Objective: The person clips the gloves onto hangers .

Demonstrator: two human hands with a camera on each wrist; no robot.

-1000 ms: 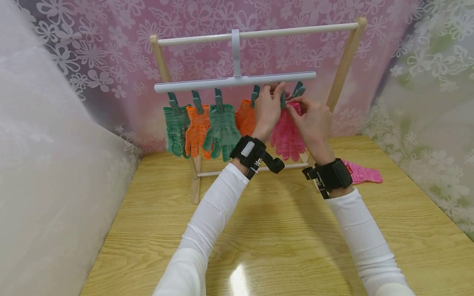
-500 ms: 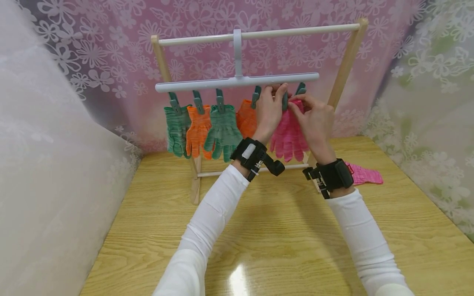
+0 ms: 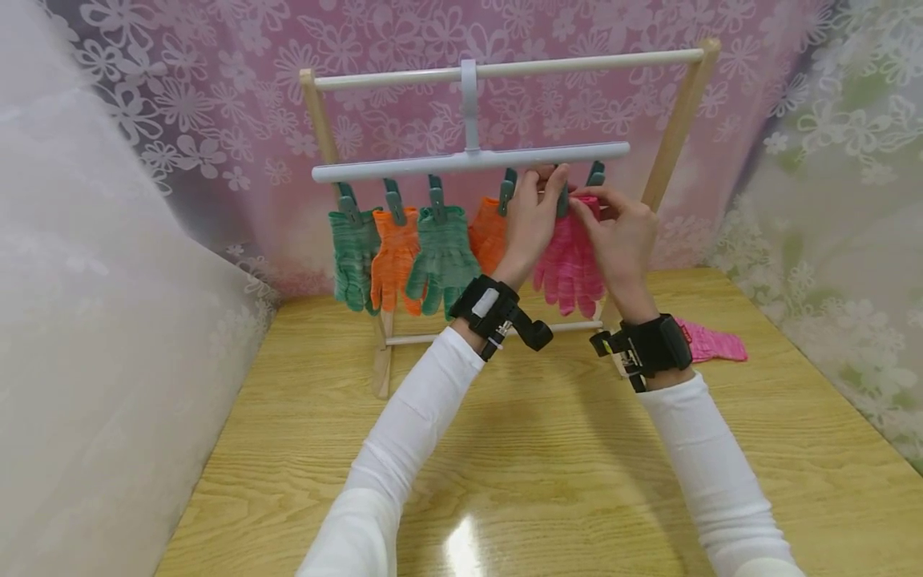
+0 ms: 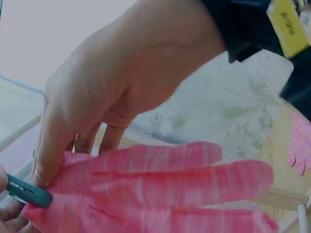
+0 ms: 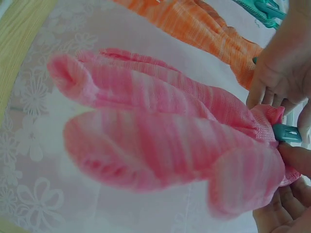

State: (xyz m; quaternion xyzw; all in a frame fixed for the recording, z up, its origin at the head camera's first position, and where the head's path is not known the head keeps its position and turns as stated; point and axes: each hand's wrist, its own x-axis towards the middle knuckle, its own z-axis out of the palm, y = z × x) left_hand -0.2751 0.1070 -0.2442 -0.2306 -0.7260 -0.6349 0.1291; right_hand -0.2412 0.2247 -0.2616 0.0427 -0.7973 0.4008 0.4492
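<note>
My left hand [image 3: 532,220] is at the hanger bar and pinches a teal clip [image 3: 563,200]. In the left wrist view that clip [image 4: 36,194] sits over the cuff of a pink knitted glove [image 4: 155,179]. The same glove [image 3: 568,272] hangs with its fingers downward in the head view. My right hand [image 3: 626,244] pinches the glove's cuff at its right side, thumb in front. The right wrist view shows the clip [image 5: 286,133] on the cuff between both hands. Part of the left fingers is hidden behind the clip.
A white hanger [image 3: 404,167] hangs from a wooden rack [image 3: 505,69]. Green gloves [image 3: 443,248] and orange gloves [image 3: 394,256] are clipped along its left and middle. Another clip [image 3: 596,172] hangs at the right end. A pink glove [image 3: 721,343] lies on the table [image 3: 562,481].
The hanger, gloves and rack have shifted slightly rightward in the head view. Both hands stay at the clip and the pink glove's cuff, with hardly any change in grip.
</note>
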